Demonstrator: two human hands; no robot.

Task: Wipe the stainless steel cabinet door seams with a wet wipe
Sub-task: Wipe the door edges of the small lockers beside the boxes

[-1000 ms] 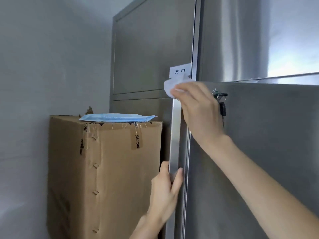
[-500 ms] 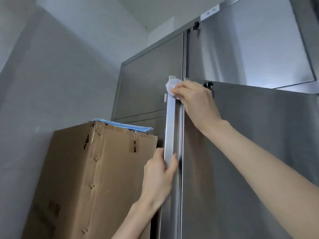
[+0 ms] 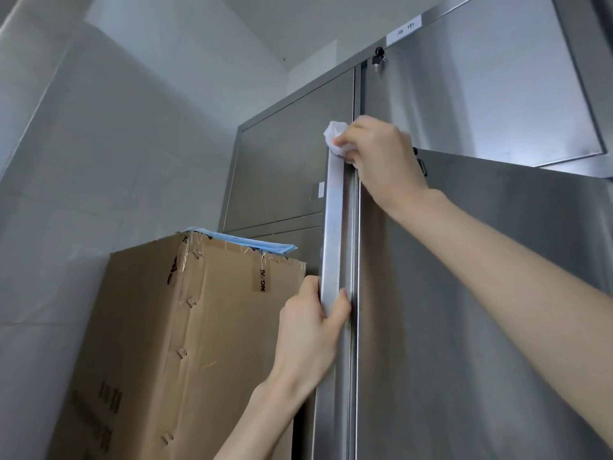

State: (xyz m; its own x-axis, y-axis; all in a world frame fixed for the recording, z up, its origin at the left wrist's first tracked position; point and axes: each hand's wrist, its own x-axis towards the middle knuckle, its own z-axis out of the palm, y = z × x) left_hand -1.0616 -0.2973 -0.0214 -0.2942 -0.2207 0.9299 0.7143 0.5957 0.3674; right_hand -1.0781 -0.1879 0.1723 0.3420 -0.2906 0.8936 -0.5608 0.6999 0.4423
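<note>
Our right hand (image 3: 381, 154) is closed round the bunched white wipe (image 3: 335, 139) and presses it on the top of the steel door's (image 3: 481, 310) left edge (image 3: 335, 227), at the seam under the upper door (image 3: 464, 94). Our left hand (image 3: 311, 330) grips the same edge lower down, thumb and fingers wrapped round the strip. Left of the cabinet, a box (image 3: 185, 327) stands by the wall with a blue pack (image 3: 252, 243) on top.
</note>
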